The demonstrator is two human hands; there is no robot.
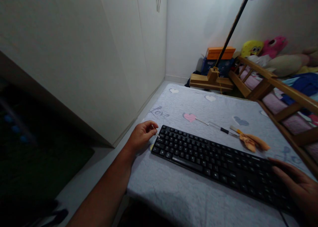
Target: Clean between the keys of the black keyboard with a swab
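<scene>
A black keyboard [198, 154] lies slanted across the cloth-covered table [179, 190]. At its left end, my left hand [144, 133] pinches a thin pale stick, like a cotton swab [155, 131], whose lower tip is at the leftmost keys. My right hand [298, 180] rests at the keyboard's right end, with the thumb over the edge and the fingers apart, partly cut off by the frame. Behind the keyboard lie a thin wire tool with a black grip [224, 130], a small brush [235, 130] and an orange cloth [250, 142].
A white cabinet [124, 54] stands along the left. Beyond the table are a wooden stand [211, 79] with a black pole [233, 28], an orange box [220, 53] and a blue box [223, 67]. A wooden bed rail [285, 84] runs along the right, with plush toys behind.
</scene>
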